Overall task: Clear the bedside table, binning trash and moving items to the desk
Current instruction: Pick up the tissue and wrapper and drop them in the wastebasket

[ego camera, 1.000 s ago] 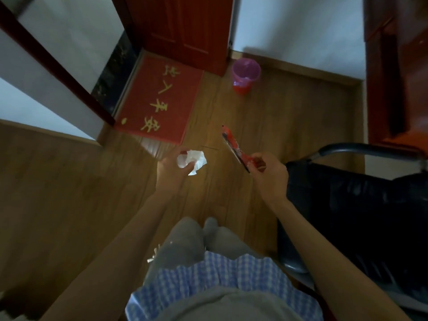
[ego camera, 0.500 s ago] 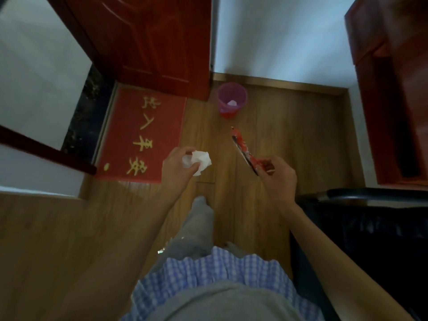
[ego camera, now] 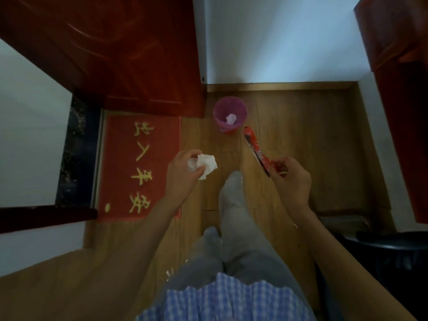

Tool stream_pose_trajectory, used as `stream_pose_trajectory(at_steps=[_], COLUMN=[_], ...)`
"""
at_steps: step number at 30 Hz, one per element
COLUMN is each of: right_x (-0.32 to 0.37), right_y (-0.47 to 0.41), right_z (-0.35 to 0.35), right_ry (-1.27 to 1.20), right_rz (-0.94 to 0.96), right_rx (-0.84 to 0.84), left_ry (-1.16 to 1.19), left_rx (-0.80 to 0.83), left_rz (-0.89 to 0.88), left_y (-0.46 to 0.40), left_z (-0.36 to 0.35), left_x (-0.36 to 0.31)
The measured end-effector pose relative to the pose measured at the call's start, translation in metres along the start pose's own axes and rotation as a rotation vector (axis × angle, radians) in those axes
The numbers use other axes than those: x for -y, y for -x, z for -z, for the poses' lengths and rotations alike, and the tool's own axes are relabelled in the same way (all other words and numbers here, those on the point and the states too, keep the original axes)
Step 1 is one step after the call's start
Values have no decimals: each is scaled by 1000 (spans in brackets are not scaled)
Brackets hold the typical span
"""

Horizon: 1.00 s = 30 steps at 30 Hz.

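Tissue (ego camera: 205, 164), crumpled white, pinched in left hand (ego camera: 183, 174) fingers; red wrapper (ego camera: 256, 150) gripped at one end by right hand (ego camera: 290, 179), its free end sticking out past the fingers toward the bin (ego camera: 230, 117). Bin (pink, w/ one pale wad already inside) sits on the wood floor (ego camera: 301, 126) ahead of both hands, near but not under them. Red mat (ego camera: 141, 167) lies left of the left fingers, door (ego camera: 111, 54) beyond. Progress, judging by this: trash collected & carried over, drop not yet made. Bedside table & desk out of view, so can't tell what's left there.
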State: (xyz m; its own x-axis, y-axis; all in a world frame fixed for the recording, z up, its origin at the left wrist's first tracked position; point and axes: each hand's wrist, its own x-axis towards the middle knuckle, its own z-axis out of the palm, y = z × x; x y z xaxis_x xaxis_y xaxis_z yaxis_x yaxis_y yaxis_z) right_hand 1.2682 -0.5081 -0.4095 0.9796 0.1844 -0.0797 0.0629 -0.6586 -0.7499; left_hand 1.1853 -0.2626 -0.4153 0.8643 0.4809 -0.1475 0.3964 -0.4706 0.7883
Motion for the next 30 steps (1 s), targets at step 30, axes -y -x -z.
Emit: stream_pose_trajectory(at_steps=[30], right_x=[-177], right_y=[-347], right_z=[-197], right_ry=[122], right_rz=[-505], right_rx=[-94], left_ry=[-250], left_rx=[458], left_rz=[114], left_y=[-471], left_z=[-279], left_x=[131])
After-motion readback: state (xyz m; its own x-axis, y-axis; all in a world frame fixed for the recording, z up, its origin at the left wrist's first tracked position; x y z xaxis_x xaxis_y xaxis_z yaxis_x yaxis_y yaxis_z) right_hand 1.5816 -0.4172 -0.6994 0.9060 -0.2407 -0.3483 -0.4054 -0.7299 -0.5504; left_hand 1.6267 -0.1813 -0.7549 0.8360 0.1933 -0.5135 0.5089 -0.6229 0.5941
